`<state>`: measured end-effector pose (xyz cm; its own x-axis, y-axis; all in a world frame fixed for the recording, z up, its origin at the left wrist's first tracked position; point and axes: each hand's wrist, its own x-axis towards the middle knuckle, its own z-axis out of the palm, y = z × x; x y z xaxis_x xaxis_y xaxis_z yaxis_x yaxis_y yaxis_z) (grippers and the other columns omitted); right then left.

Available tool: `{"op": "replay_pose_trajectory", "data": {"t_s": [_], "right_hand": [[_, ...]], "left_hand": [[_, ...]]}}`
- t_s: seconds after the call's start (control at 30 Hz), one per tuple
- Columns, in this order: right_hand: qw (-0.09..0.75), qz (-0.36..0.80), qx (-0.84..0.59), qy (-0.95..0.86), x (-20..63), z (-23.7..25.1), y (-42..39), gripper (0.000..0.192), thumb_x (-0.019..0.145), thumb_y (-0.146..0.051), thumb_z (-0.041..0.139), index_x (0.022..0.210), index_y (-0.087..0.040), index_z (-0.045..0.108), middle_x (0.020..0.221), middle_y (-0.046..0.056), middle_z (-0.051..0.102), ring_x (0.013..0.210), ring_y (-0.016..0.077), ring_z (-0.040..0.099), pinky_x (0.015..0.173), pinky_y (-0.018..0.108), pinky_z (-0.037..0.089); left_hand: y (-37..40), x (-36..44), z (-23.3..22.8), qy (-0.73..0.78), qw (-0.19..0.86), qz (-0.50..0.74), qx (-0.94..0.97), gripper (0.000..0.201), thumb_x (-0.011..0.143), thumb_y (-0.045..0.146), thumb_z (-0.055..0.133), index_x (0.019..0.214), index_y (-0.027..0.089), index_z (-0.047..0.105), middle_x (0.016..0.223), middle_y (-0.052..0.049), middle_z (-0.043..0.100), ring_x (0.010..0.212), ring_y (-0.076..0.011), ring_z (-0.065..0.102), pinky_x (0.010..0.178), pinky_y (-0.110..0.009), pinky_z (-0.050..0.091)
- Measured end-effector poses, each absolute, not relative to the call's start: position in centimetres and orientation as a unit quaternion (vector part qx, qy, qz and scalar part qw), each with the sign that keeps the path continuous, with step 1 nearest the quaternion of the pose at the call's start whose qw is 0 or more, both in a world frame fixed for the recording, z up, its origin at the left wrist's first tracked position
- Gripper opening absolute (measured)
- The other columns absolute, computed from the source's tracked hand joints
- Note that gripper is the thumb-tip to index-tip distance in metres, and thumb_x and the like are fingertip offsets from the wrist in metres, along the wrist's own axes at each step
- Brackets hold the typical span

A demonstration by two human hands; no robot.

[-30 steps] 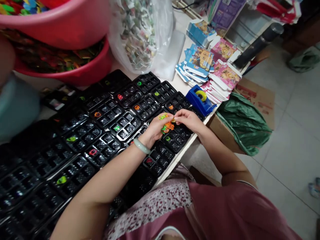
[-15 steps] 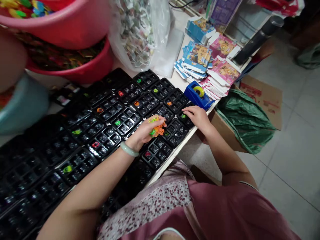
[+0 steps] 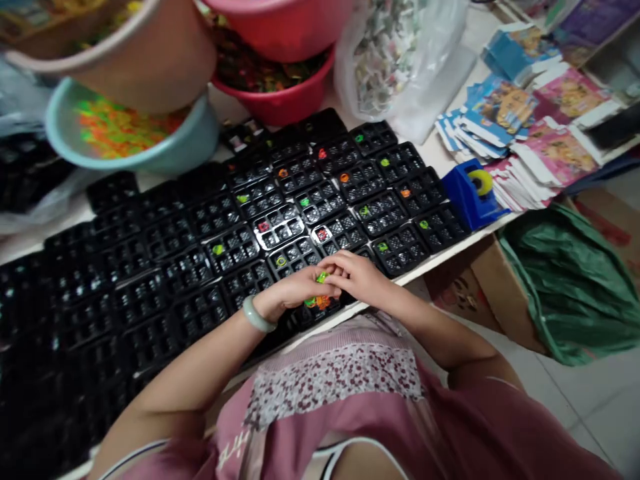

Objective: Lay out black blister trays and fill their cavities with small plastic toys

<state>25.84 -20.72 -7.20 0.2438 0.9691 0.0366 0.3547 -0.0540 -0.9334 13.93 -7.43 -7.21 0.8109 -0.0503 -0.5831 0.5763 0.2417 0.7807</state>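
Your left hand (image 3: 295, 291) was cupped shut around a small clutch of orange and green plastic pieces (image 3: 317, 301), held low at the near table edge as a handy stock. Your right hand (image 3: 354, 275) met it, fingertips pinched at a green piece (image 3: 322, 276) on top, likely so one came off at a time. Black compartment trays (image 3: 280, 227) lay just beyond, many holding one piece each. A teal bowl (image 3: 150, 157) of more pieces sat far left; a blue tape dispenser (image 3: 473, 197) sat right.
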Motion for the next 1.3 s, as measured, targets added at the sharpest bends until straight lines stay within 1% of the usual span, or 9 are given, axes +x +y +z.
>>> {"op": "replay_pose_trajectory", "data": {"t_s": [0.17, 0.3, 0.43, 0.53, 0.67, 0.8, 0.93, 1.07, 1.3], "right_hand": [[0.481, 0.395, -0.582, -0.524, 22.1, -7.6, -20.4, 0.012, 0.085, -0.022, 0.058, 0.081, -0.026, 0.069, 0.090, 0.003, 0.064, 0.088, 0.0177, 0.062, 0.083, 0.034, 0.049], [0.519, 0.481, -0.558, -0.433, 19.4, -8.8, -19.2, 0.004, 0.079, -0.028, 0.066, 0.076, -0.025, 0.066, 0.078, 0.000, 0.064, 0.074, 0.0161, 0.061, 0.072, 0.033, 0.050], [0.499, 0.622, -0.513, -0.319, 17.3, -9.4, -16.9, 0.020, 0.070, -0.039, 0.073, 0.079, -0.023, 0.065, 0.071, -0.003, 0.062, 0.057, 0.0111, 0.054, 0.058, 0.028, 0.048], [0.482, 0.649, -0.497, -0.316, 16.1, -9.2, -14.6, 0.026, 0.066, -0.041, 0.075, 0.079, -0.021, 0.064, 0.071, -0.003, 0.062, 0.057, 0.0094, 0.053, 0.057, 0.026, 0.046], [0.438, 0.582, -0.541, -0.420, 14.7, -9.2, -11.0, 0.019, 0.070, -0.036, 0.073, 0.079, -0.020, 0.067, 0.074, 0.000, 0.065, 0.064, 0.0119, 0.055, 0.062, 0.029, 0.047], [0.390, 0.456, -0.588, -0.542, 13.7, -10.0, -7.5, 0.003, 0.075, -0.023, 0.069, 0.078, -0.021, 0.070, 0.081, 0.002, 0.069, 0.077, 0.0166, 0.061, 0.078, 0.036, 0.048], [0.322, 0.372, -0.591, -0.639, 12.9, -10.6, -4.9, 0.009, 0.077, -0.015, 0.067, 0.078, -0.022, 0.073, 0.087, 0.004, 0.070, 0.088, 0.0207, 0.063, 0.089, 0.040, 0.046], [0.289, 0.352, -0.596, -0.661, 12.8, -10.7, -3.8, 0.011, 0.078, -0.012, 0.065, 0.076, -0.021, 0.072, 0.087, 0.005, 0.070, 0.088, 0.0213, 0.063, 0.088, 0.040, 0.046], [0.331, 0.386, -0.612, -0.606, 14.2, -10.8, -4.9, 0.006, 0.080, -0.020, 0.065, 0.081, -0.020, 0.070, 0.085, 0.003, 0.070, 0.081, 0.0194, 0.061, 0.080, 0.037, 0.046]], "left_hand": [[-8.3, 8.3, -6.8, 0.242, 0.788, -0.175, 0.538, 0.023, 0.063, 0.024, 0.080, 0.083, 0.016, 0.071, 0.080, 0.000, 0.070, 0.072, -0.0112, 0.061, 0.073, -0.023, 0.049], [-8.8, 4.5, -6.4, 0.262, 0.810, -0.140, 0.505, 0.022, 0.065, 0.024, 0.081, 0.081, 0.015, 0.071, 0.077, -0.001, 0.068, 0.068, -0.0105, 0.060, 0.069, -0.023, 0.049], [-9.2, 0.6, -6.4, 0.298, 0.840, -0.067, 0.448, 0.026, 0.063, 0.026, 0.083, 0.082, 0.014, 0.068, 0.075, -0.003, 0.068, 0.066, -0.0108, 0.062, 0.067, -0.023, 0.049], [-9.0, -2.6, -6.4, 0.315, 0.858, 0.004, 0.406, 0.028, 0.063, 0.027, 0.083, 0.080, 0.013, 0.066, 0.071, -0.004, 0.067, 0.063, -0.0108, 0.062, 0.062, -0.021, 0.048], [-8.3, -6.9, -6.1, 0.366, 0.835, 0.154, 0.380, 0.026, 0.066, 0.028, 0.081, 0.081, 0.014, 0.065, 0.069, -0.002, 0.066, 0.059, -0.0084, 0.059, 0.055, -0.017, 0.044], [-7.6, -10.2, -6.1, 0.429, 0.782, 0.267, 0.366, 0.024, 0.067, 0.027, 0.080, 0.081, 0.015, 0.065, 0.070, -0.002, 0.065, 0.060, -0.0079, 0.058, 0.053, -0.016, 0.043], [-7.4, -11.7, -6.7, 0.432, 0.772, 0.322, 0.337, 0.027, 0.064, 0.026, 0.081, 0.081, 0.015, 0.065, 0.070, -0.001, 0.065, 0.060, -0.0083, 0.058, 0.054, -0.016, 0.044], [-7.5, -11.9, -7.1, 0.432, 0.771, 0.333, 0.330, 0.026, 0.064, 0.025, 0.081, 0.081, 0.015, 0.064, 0.070, -0.001, 0.065, 0.061, -0.0083, 0.059, 0.054, -0.016, 0.045], [-7.4, -11.9, -7.4, 0.440, 0.769, 0.340, 0.316, 0.027, 0.063, 0.026, 0.081, 0.080, 0.014, 0.064, 0.070, -0.001, 0.065, 0.059, -0.0079, 0.059, 0.053, -0.016, 0.044]]}}
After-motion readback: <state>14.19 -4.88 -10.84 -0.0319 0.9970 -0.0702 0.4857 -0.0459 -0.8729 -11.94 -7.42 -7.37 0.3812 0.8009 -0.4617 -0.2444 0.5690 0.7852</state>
